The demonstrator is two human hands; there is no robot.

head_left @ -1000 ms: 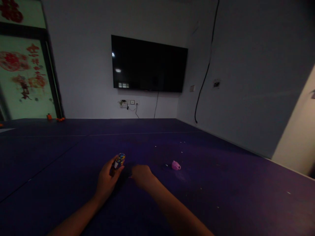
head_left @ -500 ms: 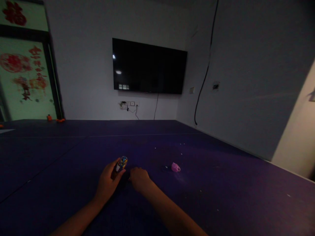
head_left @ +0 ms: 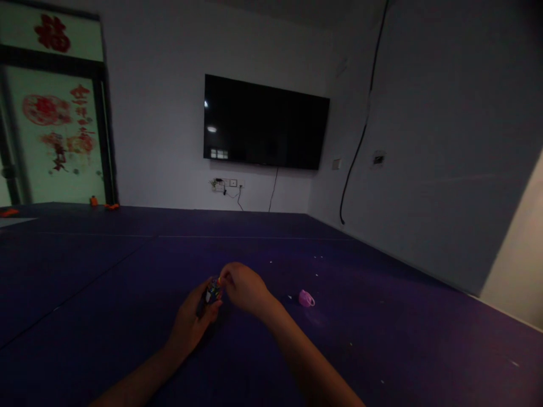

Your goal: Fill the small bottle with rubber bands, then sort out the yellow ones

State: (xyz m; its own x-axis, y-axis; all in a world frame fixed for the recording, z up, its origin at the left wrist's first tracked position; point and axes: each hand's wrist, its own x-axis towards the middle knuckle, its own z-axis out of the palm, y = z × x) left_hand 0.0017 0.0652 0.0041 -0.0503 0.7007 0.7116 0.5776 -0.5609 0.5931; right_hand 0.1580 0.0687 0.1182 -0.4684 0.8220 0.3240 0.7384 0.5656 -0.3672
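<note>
My left hand (head_left: 192,316) is wrapped round a small bottle (head_left: 213,291) that looks see-through, with bits of many colours inside. Its upper end tilts away from me and to the right. My right hand (head_left: 244,287) is closed in a pinch at that upper end; a speck of orange-yellow shows by its fingertips, too small to name. Right of both hands, a pink cap with a loop (head_left: 305,298) lies on the dark purple surface (head_left: 203,237), touched by neither hand.
Small white scraps (head_left: 316,275) are scattered around the pink cap. Orange objects (head_left: 112,207) lie at the far left edge near the door (head_left: 63,124). A television (head_left: 265,124) hangs on the back wall, and a black cable (head_left: 356,152) runs down the right wall.
My right hand has risen from the surface beside the bottle to the bottle's upper end. My left hand still grips the bottle. The whole view has shifted slightly.
</note>
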